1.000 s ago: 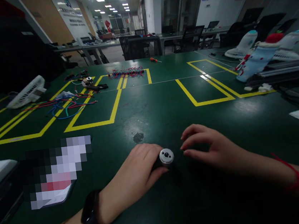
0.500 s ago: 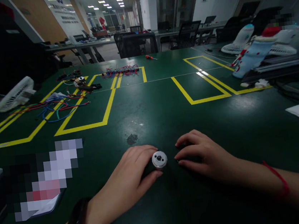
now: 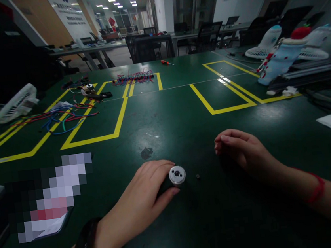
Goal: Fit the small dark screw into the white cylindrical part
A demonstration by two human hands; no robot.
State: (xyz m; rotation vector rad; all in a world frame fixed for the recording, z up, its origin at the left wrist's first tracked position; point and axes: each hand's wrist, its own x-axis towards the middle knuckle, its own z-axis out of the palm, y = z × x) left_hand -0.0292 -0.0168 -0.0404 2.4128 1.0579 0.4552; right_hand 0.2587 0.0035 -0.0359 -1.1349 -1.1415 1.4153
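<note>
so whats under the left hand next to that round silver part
The left hand covers a dark body joined to the round silver part; only its silver end face shows. The green table lies below. The hidden part's shape cannot be told.

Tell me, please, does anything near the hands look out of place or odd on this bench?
A tiny dark ring-shaped part lies loose on the green table, just right of the round metal piece that the left hand grips. The right hand is apart from it. A dark smudge marks the mat.
</note>
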